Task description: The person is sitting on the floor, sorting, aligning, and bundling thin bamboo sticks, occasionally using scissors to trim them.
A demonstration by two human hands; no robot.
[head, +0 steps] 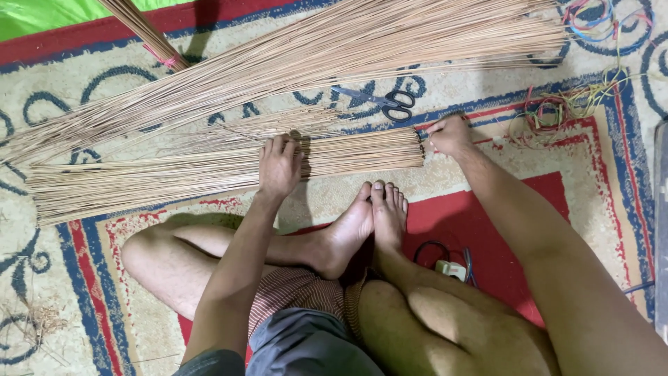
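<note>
A flat bundle of thin tan sticks lies across the carpet in front of my crossed legs. My left hand presses palm down on its middle, fingers spread over the sticks. My right hand is at the bundle's right end, fingers pinched against the stick tips. A much larger sheaf of the same sticks lies slantwise behind it.
Black-handled scissors lie between the two stick piles. Coloured rubber bands are scattered at the right rear. A tied stick bundle stands at the top left. A small white plug with cable rests by my right shin on the patterned carpet.
</note>
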